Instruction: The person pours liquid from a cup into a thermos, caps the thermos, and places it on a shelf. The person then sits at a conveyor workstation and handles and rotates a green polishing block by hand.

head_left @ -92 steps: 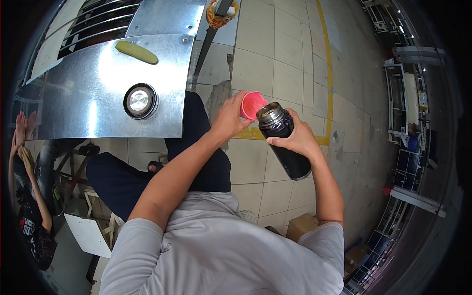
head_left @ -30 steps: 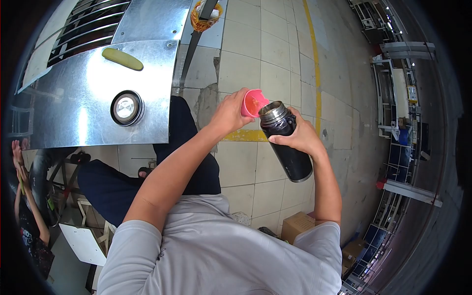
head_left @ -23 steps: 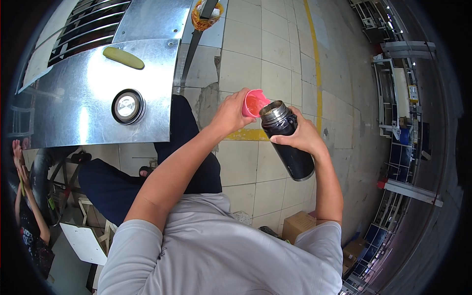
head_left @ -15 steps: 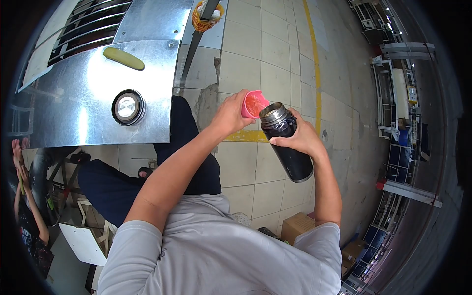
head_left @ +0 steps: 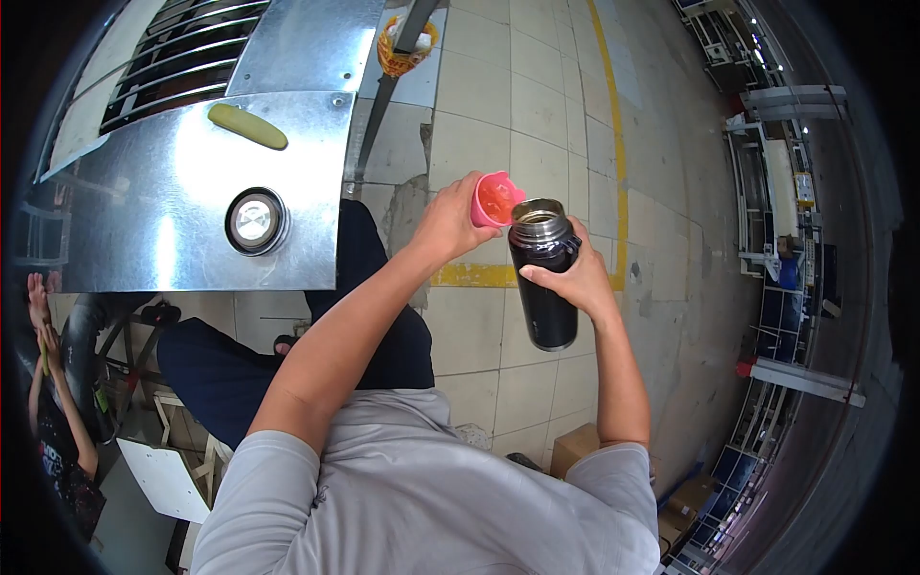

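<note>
A pink cup (head_left: pixel 496 199) with a wavy rim is in the grip of my left hand (head_left: pixel 451 218), its mouth tilted toward the right. Liquid shows inside it. My right hand (head_left: pixel 575 275) is wrapped round a black flask (head_left: pixel 546 305) with a bare steel neck. The flask is nearly upright, and its open mouth is close beside the cup's rim; whether they touch I cannot tell. On the metal table (head_left: pixel 172 240) a round dark lid (head_left: pixel 255 220) with a silver centre lies near a long green-yellow object (head_left: pixel 247 126).
Another person's hands (head_left: pixel 42 321) are at the far left, below the table's edge. An orange bag (head_left: pixel 404 48) hangs by a dark bar at the top. A white seat panel (head_left: pixel 163 477) stands lower left, a cardboard box (head_left: pixel 575 448) lower right. Racks (head_left: pixel 767 316) line the right side.
The flask has swung from a tilt toward the cup to nearly upright, its base moving left with my right hand. My left hand still holds the cup. The view has shifted slightly.
</note>
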A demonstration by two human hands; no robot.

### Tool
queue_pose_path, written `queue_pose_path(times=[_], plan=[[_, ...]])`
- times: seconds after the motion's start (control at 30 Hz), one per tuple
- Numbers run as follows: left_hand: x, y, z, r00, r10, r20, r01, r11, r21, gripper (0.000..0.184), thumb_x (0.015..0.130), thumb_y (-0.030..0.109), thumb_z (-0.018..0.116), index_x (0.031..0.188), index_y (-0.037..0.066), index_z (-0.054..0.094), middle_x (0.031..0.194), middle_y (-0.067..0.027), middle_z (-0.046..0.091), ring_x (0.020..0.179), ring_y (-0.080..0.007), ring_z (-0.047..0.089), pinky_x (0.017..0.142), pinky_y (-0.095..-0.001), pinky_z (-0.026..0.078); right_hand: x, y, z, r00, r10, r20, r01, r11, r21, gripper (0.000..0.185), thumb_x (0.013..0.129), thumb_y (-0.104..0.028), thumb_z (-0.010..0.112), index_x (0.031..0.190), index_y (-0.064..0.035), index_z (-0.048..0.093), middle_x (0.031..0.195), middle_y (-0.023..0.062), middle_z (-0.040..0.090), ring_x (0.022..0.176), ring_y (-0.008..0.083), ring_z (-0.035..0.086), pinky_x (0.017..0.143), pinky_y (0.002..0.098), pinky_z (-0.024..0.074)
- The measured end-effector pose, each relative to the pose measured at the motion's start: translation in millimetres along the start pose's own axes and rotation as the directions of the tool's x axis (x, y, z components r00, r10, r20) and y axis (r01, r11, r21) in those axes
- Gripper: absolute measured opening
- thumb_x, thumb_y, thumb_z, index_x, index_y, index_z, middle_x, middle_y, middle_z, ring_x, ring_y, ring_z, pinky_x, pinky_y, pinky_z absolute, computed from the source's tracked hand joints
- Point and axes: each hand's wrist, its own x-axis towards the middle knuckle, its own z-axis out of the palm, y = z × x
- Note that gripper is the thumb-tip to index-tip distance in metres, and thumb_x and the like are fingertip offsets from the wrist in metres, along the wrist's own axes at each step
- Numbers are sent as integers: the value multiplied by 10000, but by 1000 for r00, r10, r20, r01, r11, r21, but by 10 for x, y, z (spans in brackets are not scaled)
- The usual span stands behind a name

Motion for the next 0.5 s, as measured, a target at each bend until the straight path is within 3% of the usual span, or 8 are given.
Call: queue_pose_path(times=[0.03, 0.07, 0.17, 0.27, 0.47, 0.5], plan=[[53, -14, -8, 1000, 18, -10, -18, 1000, -9, 920, 680, 251, 960, 1446, 48, 493, 1307, -209, 665, 1208, -416, 642, 1016, -481, 534, -19, -42, 42, 999, -6, -39, 8, 998, 61, 1162, 626, -485, 970, 1519, 13, 418, 1218, 222, 725, 1135, 330, 732, 998, 421, 570], [113, -37, -46, 999, 37, -23, -38, 999, -11, 921, 677, 255, 963, 1442, 43, 495, 1304, -208, 667, 1202, -414, 647, 1012, -477, 536, -37, -82, 79, 998, 12, -69, 0, 987, 159, 1039, 682, -343, 978, 1490, 12, 431, 1252, 191, 713, 1158, 268, 716, 1008, 395, 559], [254, 53, -206, 985, 54, -166, -52, 999, 15, 879, 678, 256, 961, 1416, 55, 527, 1299, -197, 678, 1208, -401, 653, 1004, -463, 541, -22, 244, 390, 955, -14, -296, 150, 884, 443, 916, 739, -226, 954, 1470, -3, 449, 1307, 148, 670, 1164, 221, 679, 1027, 360, 533], [435, 155, -557, 973, 61, -222, -64, 998, -7, 841, 685, 285, 963, 1398, 94, 559, 1272, -172, 706, 1199, -378, 673, 988, -435, 552, -57, 367, 603, 913, 31, -406, 235, 774, 588, 853, 780, -128, 917, 1482, -12, 446, 1351, 110, 610, 1179, 198, 630, 1046, 341, 504], [719, 120, -1246, 904, 163, -395, -154, 986, 55, 790, 694, 339, 968, 1347, 121, 580, 1207, -135, 744, 1095, -350, 727, 914, -442, 575, -165, 370, 778, 885, 85, -458, 217, 794, 568, 900, 766, -129, 923, 1511, -7, 434, 1363, 117, 593, 1222, 203, 602, 1075, 342, 476], [727, 123, -1351, 904, 124, -410, -96, 991, 89, 794, 691, 345, 969, 1346, 118, 583, 1200, -133, 747, 1099, -346, 727, 913, -437, 576, -190, 373, 794, 886, 109, -452, 187, 807, 561, 919, 758, -139, 932, 1516, -4, 431, 1367, 120, 593, 1232, 204, 597, 1080, 343, 471]])
